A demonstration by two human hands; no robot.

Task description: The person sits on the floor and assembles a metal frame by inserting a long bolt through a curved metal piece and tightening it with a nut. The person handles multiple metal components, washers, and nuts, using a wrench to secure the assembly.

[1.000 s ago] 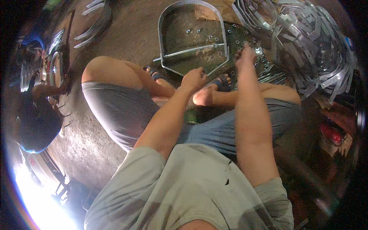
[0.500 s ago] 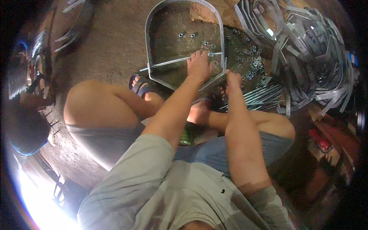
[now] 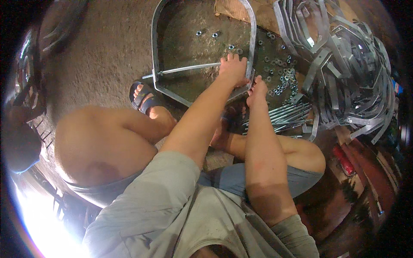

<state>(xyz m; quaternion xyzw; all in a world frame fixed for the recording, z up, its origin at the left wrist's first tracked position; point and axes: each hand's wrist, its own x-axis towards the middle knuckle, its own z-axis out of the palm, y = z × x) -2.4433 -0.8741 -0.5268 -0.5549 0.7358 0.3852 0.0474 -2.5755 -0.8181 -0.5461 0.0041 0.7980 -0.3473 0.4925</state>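
An arched grey metal bracket (image 3: 155, 43) of flat bar with a V-shaped near end lies on the floor in front of me. Across it runs a thin metal rod (image 3: 185, 69), its left end sticking out past the bracket's side. My left hand (image 3: 234, 71) is wrapped over the rod near the bracket's right side, hiding that stretch. Just outside the right corner, my right hand (image 3: 257, 90) has its fingers closed against the joint; what they hold is hidden. Nuts (image 3: 215, 35) lie inside the arch.
Nuts and washers (image 3: 286, 81) are scattered to the right, beside a bundle of metal rods (image 3: 288, 117). Bent metal straps (image 3: 344, 81) form a heap at the far right. Cardboard (image 3: 234, 9) lies behind the bracket. My sandalled foot (image 3: 146, 101) rests near its left corner.
My left hand has slid right along the rod to the bracket's right side. The right hand stays by the right corner, its fingers now closer in. The whole view has shifted slightly.
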